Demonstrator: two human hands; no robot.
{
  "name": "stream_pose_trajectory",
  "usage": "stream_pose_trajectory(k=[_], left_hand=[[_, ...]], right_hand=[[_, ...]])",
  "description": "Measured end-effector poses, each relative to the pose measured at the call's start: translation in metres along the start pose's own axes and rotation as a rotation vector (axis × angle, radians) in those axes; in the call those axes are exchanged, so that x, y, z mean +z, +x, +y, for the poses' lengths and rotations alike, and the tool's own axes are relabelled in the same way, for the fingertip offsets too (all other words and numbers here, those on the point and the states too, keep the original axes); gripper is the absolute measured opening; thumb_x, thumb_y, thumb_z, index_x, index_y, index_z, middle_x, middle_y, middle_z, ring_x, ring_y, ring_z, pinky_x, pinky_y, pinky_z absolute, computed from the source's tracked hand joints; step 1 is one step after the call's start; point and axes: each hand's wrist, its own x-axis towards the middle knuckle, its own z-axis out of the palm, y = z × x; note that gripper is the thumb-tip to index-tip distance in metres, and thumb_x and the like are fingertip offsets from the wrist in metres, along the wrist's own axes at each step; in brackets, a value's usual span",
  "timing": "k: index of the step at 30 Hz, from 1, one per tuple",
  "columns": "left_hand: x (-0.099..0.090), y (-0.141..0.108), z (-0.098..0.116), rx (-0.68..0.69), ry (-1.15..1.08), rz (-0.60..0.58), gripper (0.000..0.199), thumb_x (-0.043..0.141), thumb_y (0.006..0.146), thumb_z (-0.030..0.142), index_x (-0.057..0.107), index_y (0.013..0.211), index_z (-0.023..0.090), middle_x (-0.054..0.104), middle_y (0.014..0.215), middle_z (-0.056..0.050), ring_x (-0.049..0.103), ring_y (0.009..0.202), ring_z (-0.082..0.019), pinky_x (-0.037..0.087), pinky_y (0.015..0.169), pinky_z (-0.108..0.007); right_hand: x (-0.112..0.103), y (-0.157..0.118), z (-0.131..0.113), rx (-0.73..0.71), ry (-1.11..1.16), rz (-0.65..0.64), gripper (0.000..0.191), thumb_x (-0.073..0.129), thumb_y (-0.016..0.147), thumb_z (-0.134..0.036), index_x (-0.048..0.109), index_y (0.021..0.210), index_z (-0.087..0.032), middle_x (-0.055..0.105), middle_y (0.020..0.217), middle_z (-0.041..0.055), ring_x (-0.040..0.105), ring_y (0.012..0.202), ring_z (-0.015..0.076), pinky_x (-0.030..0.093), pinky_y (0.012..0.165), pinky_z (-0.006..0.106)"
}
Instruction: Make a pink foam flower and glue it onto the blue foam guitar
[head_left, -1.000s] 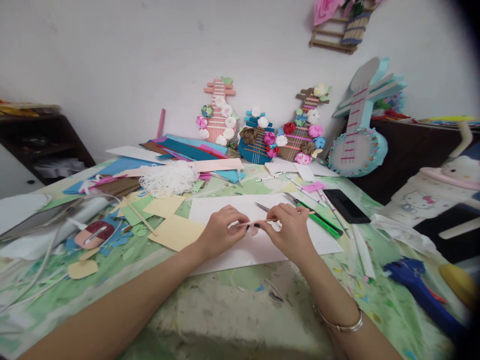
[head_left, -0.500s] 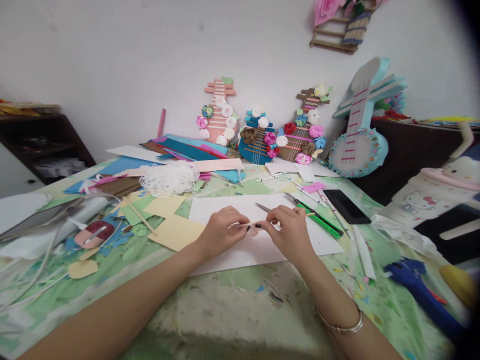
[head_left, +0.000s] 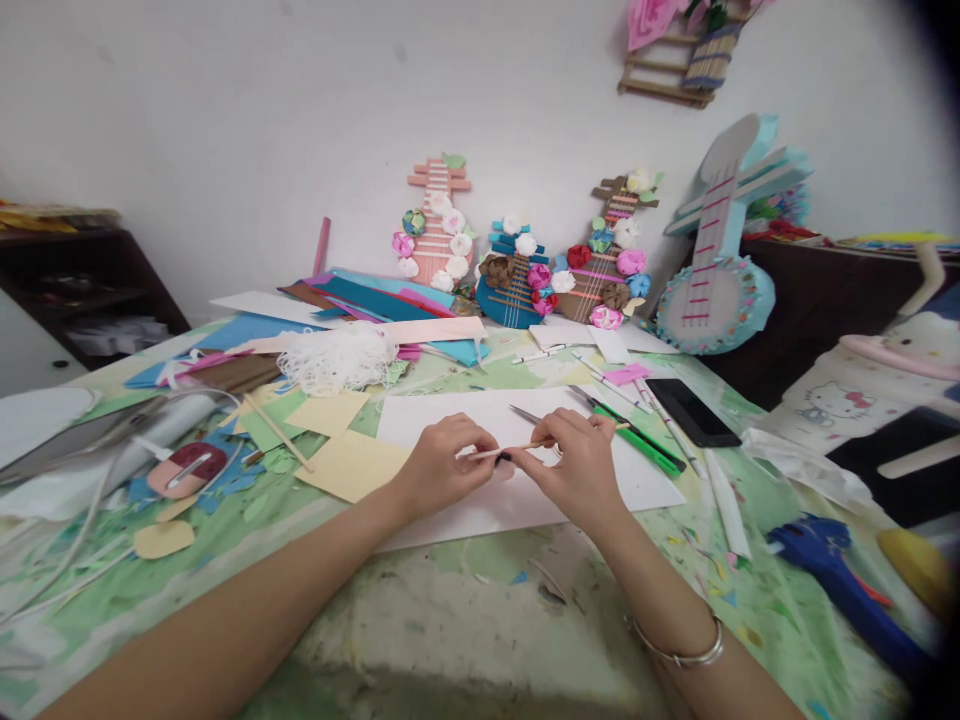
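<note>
Above a white sheet (head_left: 450, 515), my left hand (head_left: 448, 462) and my right hand (head_left: 576, 462) meet at the fingertips. Both are closed on a thin pale stick (head_left: 517, 449), which runs roughly level between them. A small pale pink piece (head_left: 506, 469) hangs just under the stick at the fingertips; its outline is partly hidden. The far end of the stick shows past the right side of my right hand. Behind my right hand lie scissors or a pointed blade (head_left: 523, 413) and a green cutter (head_left: 637, 440).
Yellow paper (head_left: 349, 468), white string (head_left: 337, 358) and coloured sheets lie left. A black phone (head_left: 693, 412) and blue glue gun (head_left: 847, 590) are right. Flower-decorated paper instruments (head_left: 517, 290) lean on the wall.
The fingertips of my right hand have shifted slightly left and closer to my left fingertips, and the stick shows more clearly between the hands. The surroundings look the same.
</note>
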Motion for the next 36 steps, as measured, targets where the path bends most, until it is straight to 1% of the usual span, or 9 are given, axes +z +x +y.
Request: stream_pose_trajectory(k=[5,10,19,24,29,33,36], left_hand=[[-0.0017,0.0003,0.0009,-0.021,-0.013,-0.027,0.007,0.058,0.072,0.011,0.061,0.072,0.017,0.065,0.069,-0.003,0.059,0.069,-0.015,0.046,0.066,-0.026],[-0.003,-0.0001,0.0022,-0.033,-0.028,-0.046,0.009,0.056,0.072,0.01,0.062,0.073,0.017,0.065,0.07,-0.003,0.059,0.07,-0.015,0.046,0.067,-0.027],[-0.0006,-0.0007,-0.0002,-0.038,-0.049,-0.021,0.006,0.06,0.072,0.01,0.063,0.073,0.016,0.065,0.07,-0.003,0.058,0.07,-0.016,0.045,0.067,-0.028],[0.0006,-0.001,-0.0028,0.007,-0.026,0.005,0.006,0.06,0.074,0.011,0.063,0.073,0.015,0.065,0.068,-0.004,0.057,0.071,-0.016,0.045,0.068,-0.029],[0.0026,-0.0017,-0.0055,0.11,0.035,0.036,0.007,0.059,0.076,0.012,0.065,0.075,0.015,0.066,0.067,-0.004,0.056,0.073,-0.018,0.045,0.07,-0.031],[0.0039,-0.0011,-0.0064,0.187,0.083,0.075,0.008,0.06,0.076,0.011,0.067,0.078,0.016,0.068,0.067,-0.004,0.056,0.075,-0.019,0.044,0.073,-0.034],[0.0035,-0.0004,-0.0054,0.171,0.094,0.096,0.008,0.061,0.075,0.011,0.066,0.077,0.017,0.069,0.067,-0.003,0.055,0.075,-0.019,0.044,0.074,-0.034]], right_hand=[[0.001,-0.0003,-0.0008,0.013,0.006,-0.025,0.035,0.062,0.079,-0.048,0.051,0.066,-0.018,0.058,0.067,-0.001,0.054,0.07,0.0165,0.021,0.072,0.033],[0.0011,-0.0002,-0.0002,0.008,-0.007,-0.035,0.033,0.061,0.081,-0.046,0.05,0.066,-0.018,0.057,0.068,-0.0007,0.054,0.071,0.0167,0.022,0.073,0.034],[0.0004,0.0003,-0.0003,0.015,-0.018,-0.039,0.035,0.059,0.081,-0.048,0.049,0.067,-0.018,0.058,0.069,-0.0003,0.053,0.072,0.0169,0.022,0.074,0.034],[0.0012,-0.0005,0.0006,0.003,-0.035,-0.074,0.032,0.058,0.082,-0.047,0.051,0.069,-0.018,0.059,0.071,0.0009,0.055,0.076,0.0182,0.022,0.076,0.034],[0.0015,-0.0013,0.0021,-0.002,-0.044,-0.097,0.031,0.058,0.083,-0.046,0.054,0.069,-0.018,0.06,0.073,0.0013,0.055,0.078,0.0184,0.022,0.077,0.035],[0.0023,-0.0007,0.0025,0.004,-0.047,-0.076,0.035,0.058,0.083,-0.048,0.052,0.066,-0.017,0.059,0.069,0.0009,0.055,0.076,0.0181,0.021,0.075,0.034],[0.0028,-0.0002,0.0015,0.004,-0.056,-0.045,0.036,0.058,0.082,-0.049,0.052,0.066,-0.018,0.058,0.068,0.0005,0.054,0.074,0.0178,0.021,0.073,0.034]])
